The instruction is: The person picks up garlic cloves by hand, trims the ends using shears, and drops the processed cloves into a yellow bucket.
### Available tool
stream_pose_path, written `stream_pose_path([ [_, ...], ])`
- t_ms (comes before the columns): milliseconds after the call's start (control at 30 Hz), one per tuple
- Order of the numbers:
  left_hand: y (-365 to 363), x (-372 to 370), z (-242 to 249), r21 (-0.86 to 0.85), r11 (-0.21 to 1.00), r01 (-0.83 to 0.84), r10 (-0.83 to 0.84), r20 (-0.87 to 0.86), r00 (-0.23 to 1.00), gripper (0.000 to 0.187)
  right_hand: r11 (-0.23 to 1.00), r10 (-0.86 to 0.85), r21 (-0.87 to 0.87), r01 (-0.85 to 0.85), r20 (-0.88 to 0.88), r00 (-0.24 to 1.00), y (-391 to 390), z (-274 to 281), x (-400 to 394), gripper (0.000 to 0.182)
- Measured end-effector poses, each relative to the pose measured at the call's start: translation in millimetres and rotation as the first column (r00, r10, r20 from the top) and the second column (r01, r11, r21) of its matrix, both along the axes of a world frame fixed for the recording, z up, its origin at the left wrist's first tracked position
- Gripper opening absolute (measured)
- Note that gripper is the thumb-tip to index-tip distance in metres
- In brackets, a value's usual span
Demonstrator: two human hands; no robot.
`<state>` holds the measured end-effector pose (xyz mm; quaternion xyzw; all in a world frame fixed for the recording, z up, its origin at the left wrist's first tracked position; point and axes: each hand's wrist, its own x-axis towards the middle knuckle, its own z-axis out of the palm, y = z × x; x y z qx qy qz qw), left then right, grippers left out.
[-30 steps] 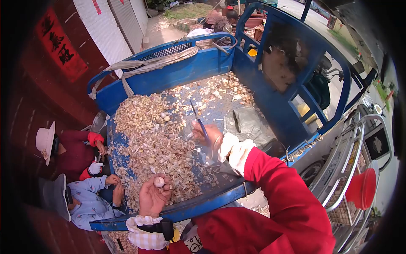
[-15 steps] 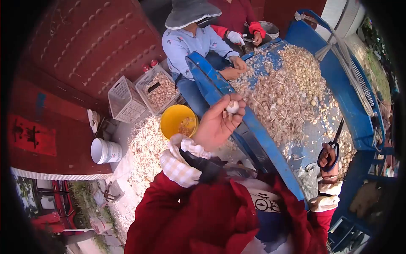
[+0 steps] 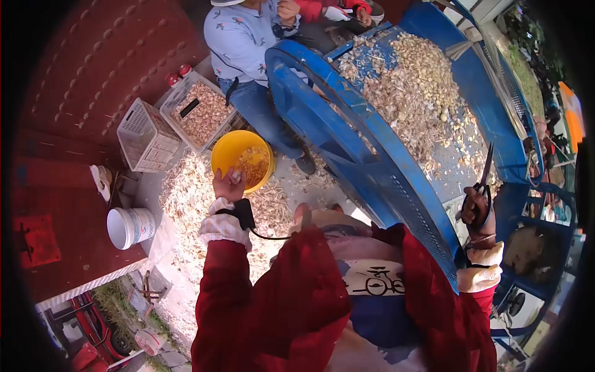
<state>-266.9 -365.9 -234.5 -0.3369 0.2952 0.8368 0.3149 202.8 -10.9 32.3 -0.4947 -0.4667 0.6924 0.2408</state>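
My left hand (image 3: 228,187) is at the near rim of a yellow bucket (image 3: 218,152), fingers curled around a pale garlic bulb (image 3: 235,178). Inside the bucket lie several garlic pieces (image 3: 253,162). My right hand (image 3: 478,212) grips dark-handled scissors (image 3: 487,166), blades pointing away from me, beside the blue cart (image 3: 396,167). A heap of garlic (image 3: 412,77) with dry stalks and skins covers much of the cart bed.
A crate of garlic (image 3: 201,111) and a white crate (image 3: 144,137) stand beyond the bucket, with a white bucket (image 3: 129,227) to the left. Garlic skins (image 3: 186,192) litter the ground. A co-worker in a blue patterned shirt (image 3: 238,40) sits by the cart; another person's red sleeve (image 3: 310,8) shows behind.
My left hand has moved from beside the cart edge, left and down to the yellow bucket, carrying the garlic bulb. The view has shifted. My right hand still holds the scissors.
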Motion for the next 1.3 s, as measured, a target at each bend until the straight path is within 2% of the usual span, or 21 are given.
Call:
stream_pose_path([
  [33,21.5,-4.2,33.4,-0.257,0.959,0.117,-0.135,-0.051,0.99,0.051,1.0,0.014,0.019,-0.014,-0.024,1.0,-1.3,-0.7,3.6,0.023],
  [67,29.2,-18.6,36.8,-0.313,0.915,0.254,-0.272,-0.016,0.962,0.054,0.994,-0.094,0.07,0.089,0.072,0.993,-5.6,-0.8,3.2,0.022],
  [167,28.8,-24.5,49.6,-0.351,0.777,0.522,-0.532,0.077,0.843,0.062,0.998,-0.047,-0.025,0.056,0.27,0.962,-2.0,-2.1,26.5,0.022],
  [233,41.8,-7.1,64.9,-0.439,0.838,0.323,-0.404,-0.102,0.909,0.049,0.998,-0.034,0.062,0.001,0.535,0.844,10.9,-21.2,51.3,0.026],
  [300,53.0,-3.5,76.3,-0.386,0.906,0.173,-0.305,-0.311,0.9,0.038,0.987,-0.021,0.128,-0.098,0.705,0.709,35.1,-50.5,78.3,0.032],
  [333,71.6,8.5,108.3,-0.441,0.887,0.135,-0.33,-0.402,0.854,0.038,0.968,-0.03,0.164,-0.189,0.826,0.563,41.6,-56.3,81.5,0.04],
  [367,90.4,22.4,139.5,-0.405,0.899,0.165,-0.368,-0.496,0.787,0.04,0.949,-0.046,0.182,-0.256,0.888,0.458,53.1,-78.2,96.2,0.044],
  [433,123.5,49.8,192.4,-0.324,0.914,0.245,-0.405,-0.678,0.614,0.041,0.924,0.1,0.025,-0.382,0.948,0.303,76.6,-105.1,108.3,0.044],
  [467,140.8,63.5,214.7,-0.275,0.914,0.299,-0.396,-0.764,0.51,0.041,0.915,0.087,0.047,-0.4,0.947,0.309,83.1,-127.8,115.6,0.042],
  [500,160.6,80.9,238.1,-0.283,0.909,0.304,-0.406,-0.764,0.501,0.041,0.905,0.069,0.074,-0.42,0.946,0.315,90.0,-145.1,120.7,0.04],
  [567,198.1,119.6,279.2,-0.28,0.836,0.473,-0.437,-0.859,0.265,0.038,0.906,0.098,-0.001,-0.423,0.973,0.208,96.3,-145.5,107.2,0.038],
  [633,231.1,155.2,305.4,-0.332,0.798,0.503,-0.493,-0.839,0.228,0.038,0.923,0.094,0.014,-0.384,0.96,0.262,104.3,-165.1,113.3,0.037],
  [667,247.0,170.9,313.7,-0.376,0.757,0.535,-0.544,-0.815,0.198,0.038,0.932,0.123,0.007,-0.363,0.935,0.332,110.2,-177.2,118.5,0.048],
  [767,295.3,211.5,321.8,-0.355,0.65,0.672,-0.579,-0.804,0.135,0.036,0.93,0.073,0.03,-0.366,0.962,0.263,121.7,-199.7,114.8,0.06],
  [800,310.5,224.5,320.2,-0.361,0.653,0.665,-0.581,-0.803,0.135,0.036,0.951,0.053,0.062,-0.302,0.931,0.36,128.6,-213.6,115.7,0.069],
  [900,344.2,254.7,306.4,-0.368,0.538,0.758,-0.645,-0.759,0.089,0.032,0.946,-0.111,0.281,-0.162,0.75,0.652,147.7,-272.4,113.7,0.051],
  [1000,360.7,268.9,267.5,-0.35,0.511,0.785,-0.762,-0.608,0.225,0.029,0.906,-0.309,0.423,0.011,0.641,0.702,161.1,-296.0,85.0,0.034],
  [1100,362.6,263.4,248.4,-0.418,0.47,0.777,-0.852,-0.447,0.275,0.027,0.954,-0.213,0.298,-0.022,0.729,0.651,185.8,-314.3,66.2,0.036],
  [1167,364.3,260.2,245.3,-0.425,0.458,0.781,-0.85,-0.466,0.244,0.027,0.866,-0.292,0.484,-0.129,0.697,0.655,201.4,-347.5,57.9,0.037],
  [1267,367.9,260.9,246.0,-0.391,0.335,0.857,-0.921,-0.326,0.212,0.025,0.843,-0.209,0.498,-0.204,0.652,0.729,214.2,-362.2,41.9,0.032],
  [1300,370.3,260.3,246.8,-0.437,0.349,0.829,-0.922,-0.317,0.221,0.025,0.85,-0.186,0.47,-0.237,0.688,0.701,216.1,-370.3,39.2,0.028],
])
